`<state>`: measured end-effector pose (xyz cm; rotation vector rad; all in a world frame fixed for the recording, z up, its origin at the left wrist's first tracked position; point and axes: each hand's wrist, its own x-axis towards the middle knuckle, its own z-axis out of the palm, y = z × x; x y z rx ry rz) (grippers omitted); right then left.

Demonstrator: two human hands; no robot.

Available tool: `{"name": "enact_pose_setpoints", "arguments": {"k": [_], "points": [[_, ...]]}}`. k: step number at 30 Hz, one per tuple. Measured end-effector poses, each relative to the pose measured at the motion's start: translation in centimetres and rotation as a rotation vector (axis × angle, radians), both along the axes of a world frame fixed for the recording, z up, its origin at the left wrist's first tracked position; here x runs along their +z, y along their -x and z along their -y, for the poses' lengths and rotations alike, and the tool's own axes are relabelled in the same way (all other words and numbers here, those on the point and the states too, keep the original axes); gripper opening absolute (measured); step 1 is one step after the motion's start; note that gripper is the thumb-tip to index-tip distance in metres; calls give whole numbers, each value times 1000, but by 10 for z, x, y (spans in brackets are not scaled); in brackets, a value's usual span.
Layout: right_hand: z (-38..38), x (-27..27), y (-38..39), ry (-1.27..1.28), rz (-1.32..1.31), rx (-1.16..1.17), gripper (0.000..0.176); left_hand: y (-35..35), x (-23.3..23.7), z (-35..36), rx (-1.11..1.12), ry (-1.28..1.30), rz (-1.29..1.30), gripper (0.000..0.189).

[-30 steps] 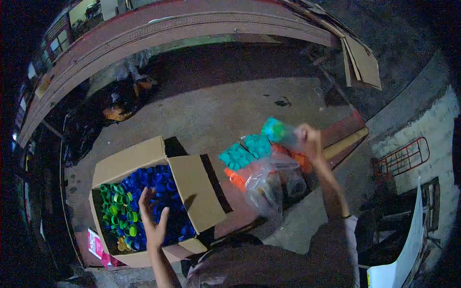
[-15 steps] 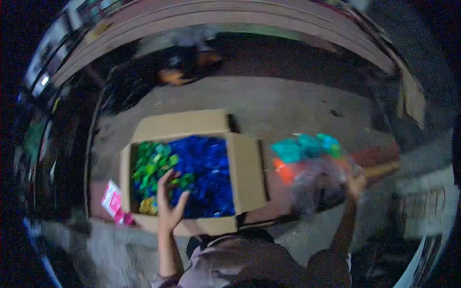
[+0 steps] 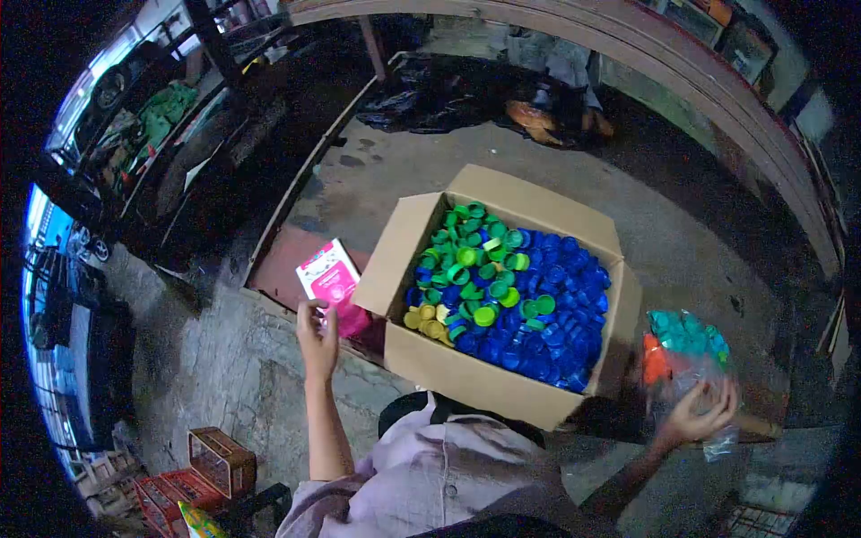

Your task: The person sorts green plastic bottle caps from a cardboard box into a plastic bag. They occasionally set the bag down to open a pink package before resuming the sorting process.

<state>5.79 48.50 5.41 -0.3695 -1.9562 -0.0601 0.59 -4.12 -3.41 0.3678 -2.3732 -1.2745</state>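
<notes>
Between eight and nine o'clock of the cardboard box (image 3: 484,379), left hand (image 3: 318,345), fingers half curled, thumb apart, at the lower edge of the pink-and-white packet (image 3: 334,282); cannot tell whether touching. Packet at nine o'clock: probably light, slick, best pinched by an edge. Inside, green caps (image 3: 471,255), then blue caps (image 3: 560,314). Between three and four, clear bags (image 3: 684,332) of teal and orange pieces: likely soft-skinned, slippery, best gripped by loose plastic. At four, right hand (image 3: 707,412) bent over them; cannot tell whether clamped.
</notes>
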Motion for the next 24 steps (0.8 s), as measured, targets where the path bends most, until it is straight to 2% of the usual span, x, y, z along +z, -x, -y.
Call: {"name": "enact_pose_setpoints", "arguments": {"k": [2, 3, 5, 7, 8, 9, 10, 11, 12, 13, 14, 16, 17, 19, 20, 22, 23, 24], "points": [[44, 8, 7, -135, 13, -44, 23, 1, -16, 25, 56, 260, 40, 44], [65, 4, 8, -135, 12, -45, 23, 4, -23, 32, 55, 260, 39, 44], [107, -19, 12, 179, 27, 98, 19, 12, -36, 42, -99, 445, 3, 51], [170, -50, 17, 428, 108, 486, 13, 22, -48, 51, -147, 455, 38, 45], [206, -41, 26, 211, 152, 643, 8, 26, -54, 57, -182, 313, 81, 41], [232, -79, 14, 563, 534, 843, 17, 30, -59, 63, -217, 173, 123, 38], [272, -8, 33, 151, 460, 1133, 13, 32, -50, 61, -201, 182, 54, 32], [298, -30, 41, 124, 627, 1310, 20, 33, -45, 61, -200, 180, 50, 32], [327, -47, 48, 220, 717, 1514, 27, 33, -40, 62, -222, 125, 107, 29], [361, -73, 51, 373, 853, 1541, 31, 33, -38, 64, -245, 71, 165, 27], [386, -89, 60, 395, 932, 1614, 36, 34, -43, 67, -255, 48, 144, 20], [432, -130, 82, 379, 915, 1538, 38, 35, -41, 70, -280, 49, 124, 17], [449, -147, 88, 473, 975, 1493, 37, 37, -39, 70, -303, 48, 96, 14], [459, -129, 108, 320, 1298, 1433, 32, 37, -23, 65, -313, 71, 77, 12], [464, -120, 115, 316, 1297, 1437, 32, 36, -15, 62, -302, 93, 52, 13], [476, -110, 124, 146, 1724, 1291, 27, 35, -11, 61, -261, 70, 10, 15], [480, -117, 123, 141, 1725, 1295, 27, 35, -11, 62, -256, 70, 9, 15], [482, -135, 120, 434, 1616, 1340, 27, 35, -11, 63, -259, 39, 10, 15]]}}
